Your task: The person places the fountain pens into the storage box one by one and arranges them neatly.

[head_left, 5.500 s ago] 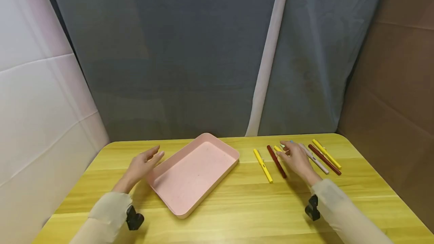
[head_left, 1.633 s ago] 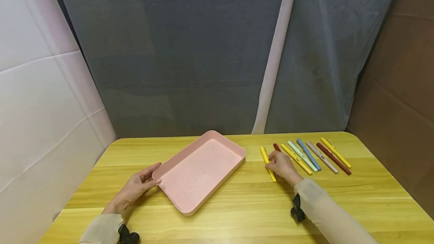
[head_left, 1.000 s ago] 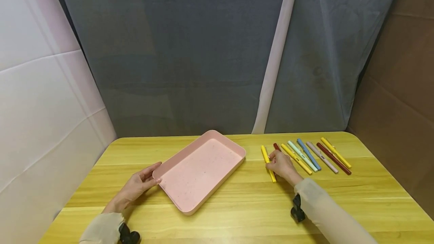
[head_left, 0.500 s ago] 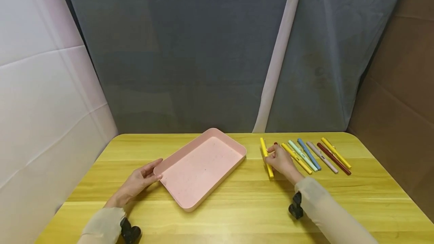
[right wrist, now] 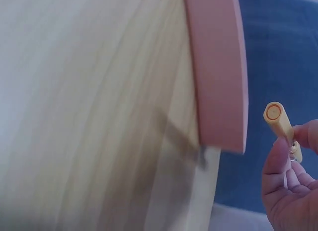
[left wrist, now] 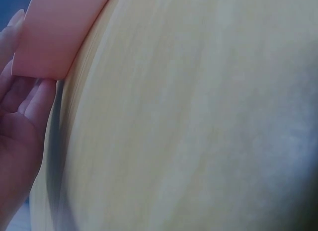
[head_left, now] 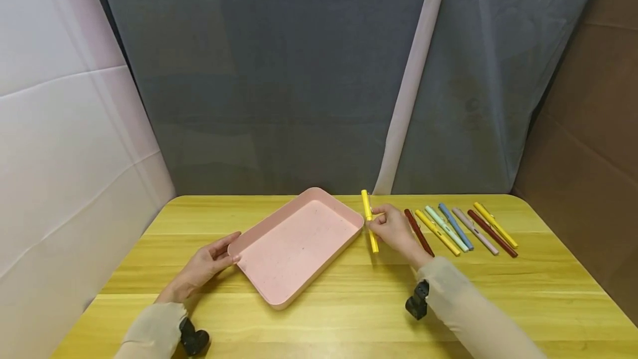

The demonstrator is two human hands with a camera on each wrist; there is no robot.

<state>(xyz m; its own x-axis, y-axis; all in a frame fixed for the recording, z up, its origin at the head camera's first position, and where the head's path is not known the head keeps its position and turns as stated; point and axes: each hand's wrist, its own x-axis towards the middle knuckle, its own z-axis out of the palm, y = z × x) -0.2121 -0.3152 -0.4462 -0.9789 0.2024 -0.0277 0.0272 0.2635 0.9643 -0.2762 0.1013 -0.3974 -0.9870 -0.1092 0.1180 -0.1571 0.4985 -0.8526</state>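
Slim yellow pen (head_left: 366, 204), round-cornered tray (head_left: 299, 251)

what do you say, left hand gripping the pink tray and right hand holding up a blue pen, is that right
Only the colour is wrong: the right hand holds up a yellow pen, as the head view shows. The left hand does grip the pink tray.
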